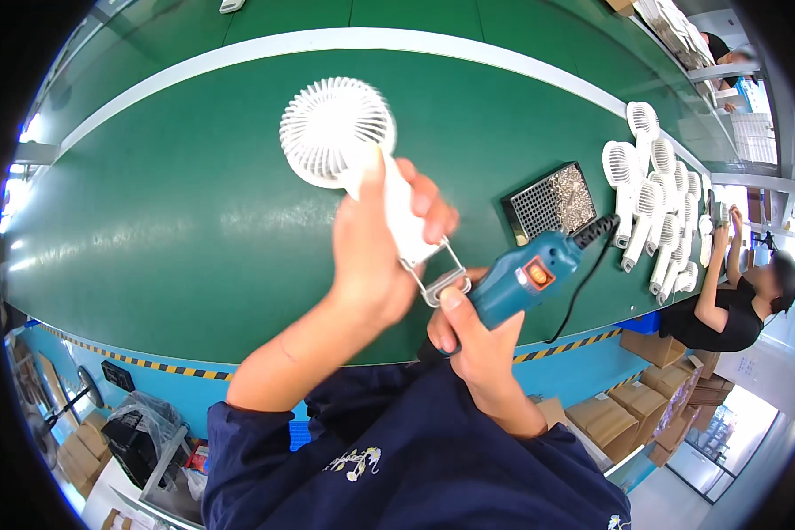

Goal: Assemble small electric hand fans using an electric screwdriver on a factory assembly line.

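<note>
My left hand (367, 243) is wrapped round the handle of a white handheld fan (331, 132), whose round ribbed head points away from me over the green table. The handle's lower end is close to a wire hanging loop on a teal electric screwdriver (539, 269). Gripping that screwdriver by its body is my right hand (481, 344), its thumb on top. The tool's dark tip end points back toward me, and a black cord runs from its other end. Whether the fan touches the loop I cannot tell.
A black tray (523, 216) with a perforated grid and many small metal pieces lies beyond the screwdriver. Several white handheld fans (649, 194) lie grouped at the right. Another person (742, 305) works at the far right edge. Cardboard boxes (609, 415) stand below the table.
</note>
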`<state>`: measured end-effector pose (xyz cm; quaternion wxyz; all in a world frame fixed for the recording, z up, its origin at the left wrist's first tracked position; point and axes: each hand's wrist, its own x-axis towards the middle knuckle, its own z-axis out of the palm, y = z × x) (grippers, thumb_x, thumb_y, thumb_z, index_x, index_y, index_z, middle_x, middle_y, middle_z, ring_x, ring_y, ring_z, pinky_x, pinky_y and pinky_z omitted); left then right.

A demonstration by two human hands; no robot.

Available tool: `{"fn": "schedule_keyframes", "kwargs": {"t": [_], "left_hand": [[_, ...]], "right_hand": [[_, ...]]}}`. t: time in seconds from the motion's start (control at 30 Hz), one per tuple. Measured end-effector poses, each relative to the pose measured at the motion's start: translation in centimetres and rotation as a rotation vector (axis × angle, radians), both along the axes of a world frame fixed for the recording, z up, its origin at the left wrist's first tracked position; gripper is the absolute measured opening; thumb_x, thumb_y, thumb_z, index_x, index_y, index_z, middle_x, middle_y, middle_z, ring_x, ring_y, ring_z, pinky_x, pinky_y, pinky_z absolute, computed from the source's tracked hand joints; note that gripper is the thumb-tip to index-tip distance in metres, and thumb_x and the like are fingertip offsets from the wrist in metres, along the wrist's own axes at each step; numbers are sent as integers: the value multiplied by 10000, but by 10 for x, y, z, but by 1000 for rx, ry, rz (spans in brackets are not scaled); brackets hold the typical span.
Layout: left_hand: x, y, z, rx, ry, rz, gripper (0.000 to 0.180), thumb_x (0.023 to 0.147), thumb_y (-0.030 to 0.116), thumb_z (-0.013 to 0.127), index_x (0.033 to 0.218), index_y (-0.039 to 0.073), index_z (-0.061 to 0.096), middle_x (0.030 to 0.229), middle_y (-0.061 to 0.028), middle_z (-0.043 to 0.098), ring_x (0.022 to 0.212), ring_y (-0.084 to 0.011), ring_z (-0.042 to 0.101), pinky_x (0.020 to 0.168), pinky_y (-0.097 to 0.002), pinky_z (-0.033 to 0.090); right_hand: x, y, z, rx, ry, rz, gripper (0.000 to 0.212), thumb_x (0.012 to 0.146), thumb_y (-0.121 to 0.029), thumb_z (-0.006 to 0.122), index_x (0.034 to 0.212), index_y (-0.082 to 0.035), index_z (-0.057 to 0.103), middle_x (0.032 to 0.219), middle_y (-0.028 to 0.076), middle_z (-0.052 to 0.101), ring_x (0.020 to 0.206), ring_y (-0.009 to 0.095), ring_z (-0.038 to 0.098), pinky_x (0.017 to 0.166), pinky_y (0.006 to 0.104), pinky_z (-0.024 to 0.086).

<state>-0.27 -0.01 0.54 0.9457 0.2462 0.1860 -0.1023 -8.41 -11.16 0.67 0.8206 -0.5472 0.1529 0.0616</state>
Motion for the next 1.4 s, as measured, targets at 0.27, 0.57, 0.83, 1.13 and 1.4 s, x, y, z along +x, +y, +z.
{"fn": "schedule_keyframes", "kwargs": {"t": [0.27,0.57,0.83,1.13,1.4], "left_hand": [[-10,-6,5,-45,-3,-127,365,1005,469,417,971,107,461,729,-25,466,565,-153,470,515,-319,433],[-24,-11,-7,-76,-5,-127,343,1012,432,426,957,95,461,710,-31,464,549,-168,449,555,-331,404],[-4,-2,15,62,-68,45,340,1039,396,334,913,106,459,657,1,400,505,-134,358,552,-285,341],[-3,-33,19,272,-360,-467,400,1005,373,446,1190,18,440,943,-101,584,878,-218,589,833,-361,472],[40,-7,-2,854,-484,-325,280,960,166,534,1169,-20,540,1080,-141,629,992,-199,611,847,-322,485]], "right_hand": [[9,5,2,39,58,-18,103,881,-19,657,921,8,566,717,34,579,483,78,495,424,231,389],[-1,2,-7,10,9,-12,103,881,-37,662,881,9,570,686,43,586,475,88,515,427,230,399],[-1,4,-5,-50,62,117,124,878,-126,692,873,-63,585,607,-42,523,505,39,478,456,220,369],[6,-45,1,79,-62,-3,157,914,-144,661,964,-41,553,617,3,529,491,70,481,457,242,367],[17,-293,47,73,-162,-858,187,854,-117,687,878,-99,503,599,0,472,444,114,465,406,279,410]]}}
